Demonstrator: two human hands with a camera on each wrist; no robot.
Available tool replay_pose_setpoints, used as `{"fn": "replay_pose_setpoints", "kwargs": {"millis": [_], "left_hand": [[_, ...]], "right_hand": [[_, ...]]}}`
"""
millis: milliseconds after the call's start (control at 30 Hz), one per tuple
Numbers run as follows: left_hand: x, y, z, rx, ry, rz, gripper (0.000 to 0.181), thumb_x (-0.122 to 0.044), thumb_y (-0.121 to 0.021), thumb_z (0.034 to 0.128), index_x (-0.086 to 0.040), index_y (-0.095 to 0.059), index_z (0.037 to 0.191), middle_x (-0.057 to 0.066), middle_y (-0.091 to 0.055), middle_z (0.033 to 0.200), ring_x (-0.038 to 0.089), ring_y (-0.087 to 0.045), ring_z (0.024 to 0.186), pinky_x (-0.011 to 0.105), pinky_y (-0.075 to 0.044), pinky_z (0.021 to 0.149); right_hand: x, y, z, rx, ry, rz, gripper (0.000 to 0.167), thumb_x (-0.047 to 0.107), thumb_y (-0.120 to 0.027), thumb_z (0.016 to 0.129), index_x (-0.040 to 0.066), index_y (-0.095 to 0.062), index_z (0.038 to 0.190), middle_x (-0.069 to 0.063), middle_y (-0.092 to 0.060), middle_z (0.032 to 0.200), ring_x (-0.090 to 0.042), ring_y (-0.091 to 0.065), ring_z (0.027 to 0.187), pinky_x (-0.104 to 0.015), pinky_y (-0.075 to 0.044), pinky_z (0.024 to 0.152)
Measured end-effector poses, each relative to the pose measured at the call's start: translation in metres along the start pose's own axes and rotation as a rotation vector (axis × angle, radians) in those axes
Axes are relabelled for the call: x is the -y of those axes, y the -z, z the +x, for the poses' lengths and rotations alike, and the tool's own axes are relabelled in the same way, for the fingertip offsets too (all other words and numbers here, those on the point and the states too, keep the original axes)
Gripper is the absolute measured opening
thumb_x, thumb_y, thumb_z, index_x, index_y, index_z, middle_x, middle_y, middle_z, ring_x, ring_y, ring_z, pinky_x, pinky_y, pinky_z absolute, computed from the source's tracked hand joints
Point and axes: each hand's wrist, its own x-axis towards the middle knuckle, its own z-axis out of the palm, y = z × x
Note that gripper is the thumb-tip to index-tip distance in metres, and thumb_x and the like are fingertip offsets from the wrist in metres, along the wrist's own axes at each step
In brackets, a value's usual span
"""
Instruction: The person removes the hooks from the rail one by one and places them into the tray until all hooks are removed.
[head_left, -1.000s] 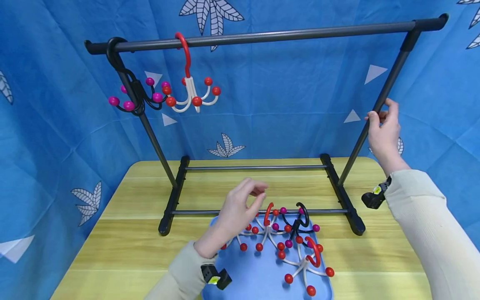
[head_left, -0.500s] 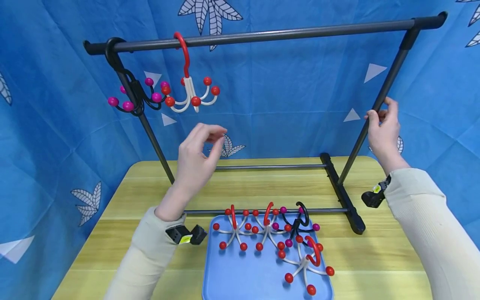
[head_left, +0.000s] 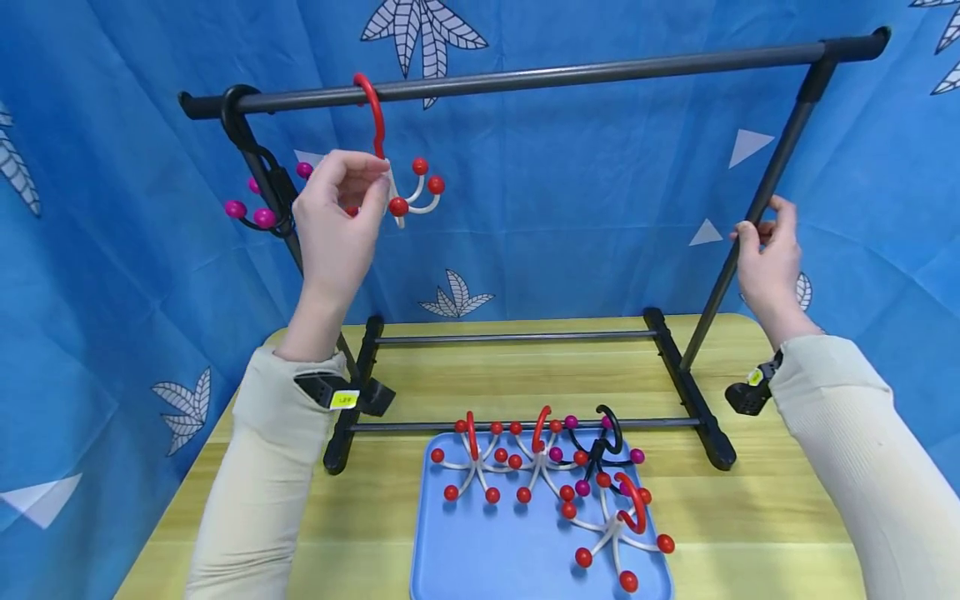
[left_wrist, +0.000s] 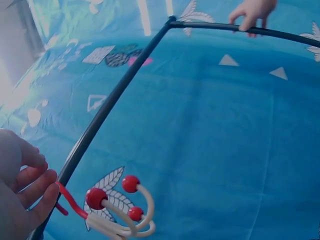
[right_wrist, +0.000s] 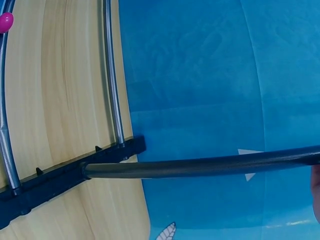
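Note:
My left hand [head_left: 336,221] is raised at the white hanger [head_left: 398,221] with a red hook, which hangs on the rack's top bar [head_left: 570,78]. Thumb and fingers curve loosely beside its stem. In the left wrist view the hand [left_wrist: 22,195] is next to the red hook [left_wrist: 74,204], the white stem showing clear of the fingers; contact is unclear. A black hanger [head_left: 279,185] with pink balls hangs at the bar's left end, partly behind this hand. My right hand [head_left: 768,267] grips the rack's right post [head_left: 780,171]; its edge [right_wrist: 316,192] shows in the right wrist view.
A blue tray [head_left: 487,554] on the wooden table [head_left: 765,508] holds several hangers: white ones [head_left: 615,527] with red hooks and balls, and a black one [head_left: 597,450] with pink balls. The rack's black feet [head_left: 686,396] stand behind it. A blue patterned cloth [head_left: 570,208] hangs behind.
My left hand has risen from above the tray, moving up and left to the hanging white hanger. My right hand has stayed on the post.

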Motion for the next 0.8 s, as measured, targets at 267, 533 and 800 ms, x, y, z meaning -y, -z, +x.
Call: {"fn": "replay_pose_setpoints", "kwargs": {"millis": [267, 533, 800], "left_hand": [[0.015, -0.002, 0.031, -0.058, 0.180, 0.016, 0.024, -0.020, -0.060, 0.0873, -0.010, -0.061, 0.109, 0.003, -0.058, 0.108, 0.010, -0.056, 0.096, 0.022, -0.046, 0.084], [0.031, -0.006, 0.045, 0.033, 0.280, 0.107, 0.033, -0.026, -0.057, 0.0886, -0.013, -0.056, 0.119, 0.004, -0.055, 0.119, 0.014, -0.056, 0.102, 0.023, -0.046, 0.087], [0.033, -0.015, 0.051, 0.105, 0.312, 0.188, 0.034, -0.026, -0.058, 0.0885, -0.013, -0.057, 0.120, 0.003, -0.057, 0.121, 0.014, -0.058, 0.104, 0.024, -0.046, 0.088]], "right_hand": [[0.000, 0.002, 0.000, 0.012, 0.003, 0.027, 0.041, 0.033, -0.034, 0.097, 0.035, -0.023, 0.136, 0.018, -0.044, 0.094, 0.001, -0.051, 0.096, -0.036, -0.039, 0.091], [0.000, 0.003, 0.000, 0.009, 0.007, 0.024, 0.041, 0.030, -0.034, 0.098, 0.034, -0.023, 0.137, 0.019, -0.042, 0.093, -0.002, -0.051, 0.098, -0.036, -0.039, 0.094], [0.001, 0.003, 0.000, 0.011, 0.009, 0.030, 0.041, 0.031, -0.034, 0.097, 0.033, -0.023, 0.137, 0.019, -0.042, 0.093, -0.003, -0.052, 0.098, -0.037, -0.038, 0.095]]}}
